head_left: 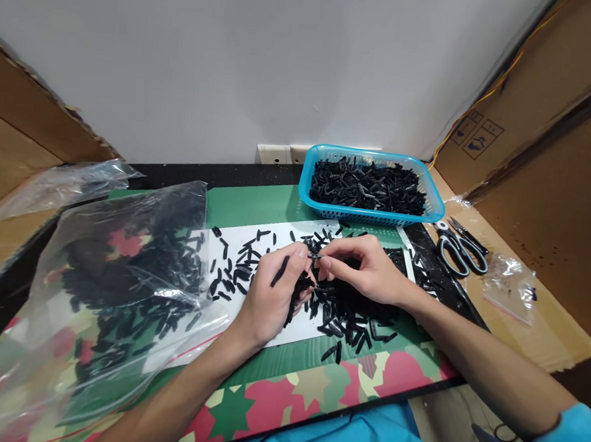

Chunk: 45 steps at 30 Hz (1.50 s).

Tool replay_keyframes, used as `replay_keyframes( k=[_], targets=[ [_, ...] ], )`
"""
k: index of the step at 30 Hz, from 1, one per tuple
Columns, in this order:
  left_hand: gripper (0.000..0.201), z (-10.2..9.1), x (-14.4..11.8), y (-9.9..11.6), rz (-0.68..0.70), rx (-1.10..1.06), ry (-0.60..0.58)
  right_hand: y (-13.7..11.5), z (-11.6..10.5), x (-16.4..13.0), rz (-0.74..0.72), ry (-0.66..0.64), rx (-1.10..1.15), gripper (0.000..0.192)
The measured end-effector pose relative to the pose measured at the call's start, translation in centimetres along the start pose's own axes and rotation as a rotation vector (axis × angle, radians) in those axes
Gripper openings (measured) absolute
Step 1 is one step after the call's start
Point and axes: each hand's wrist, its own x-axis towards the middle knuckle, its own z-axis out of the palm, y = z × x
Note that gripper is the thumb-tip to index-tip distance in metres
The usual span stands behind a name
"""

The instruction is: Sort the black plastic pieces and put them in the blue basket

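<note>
My left hand (274, 290) is closed around several small black strips, one of them poking up beside the thumb (281, 271). Its thumb and forefinger meet a small dark piece (315, 255), which my right hand (365, 268) pinches from the other side. What these pieces are made of I cannot tell. Under and around both hands, more black strips (353, 331) lie heaped and scattered over a white sheet (288, 334). Left of my hands, a large clear zip bag (123, 257) holds or covers many more dark pieces.
A blue plastic basket (370, 215) full of black strips stands at the back. On the right lie scissors (458, 251), a pointed dark tool (467, 235) and a small clear bag (510, 287) on cardboard. Cardboard walls (556, 130) flank the table, and its mat (251, 201) is green.
</note>
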Motion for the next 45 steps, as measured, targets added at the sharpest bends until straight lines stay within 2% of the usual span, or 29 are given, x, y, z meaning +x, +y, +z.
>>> replay_keyframes(
  k=[9,18,25,45],
  targets=[
    [0.043,0.07,-0.11,0.09,0.029,0.046,0.005,0.18,0.09,-0.15,0.023,0.012,0.054,0.026],
    [0.043,0.15,-0.23,-0.01,0.014,0.035,0.003,0.1,0.19,-0.24,0.021,0.03,0.077,0.022],
    [0.043,0.16,-0.29,0.0,0.006,0.022,0.014,0.06,0.26,-0.34,-0.031,0.097,0.015,0.018],
    [0.044,0.14,-0.36,0.17,0.022,0.081,0.007,-0.11,0.18,-0.17,0.022,-0.007,0.112,0.034]
  ],
)
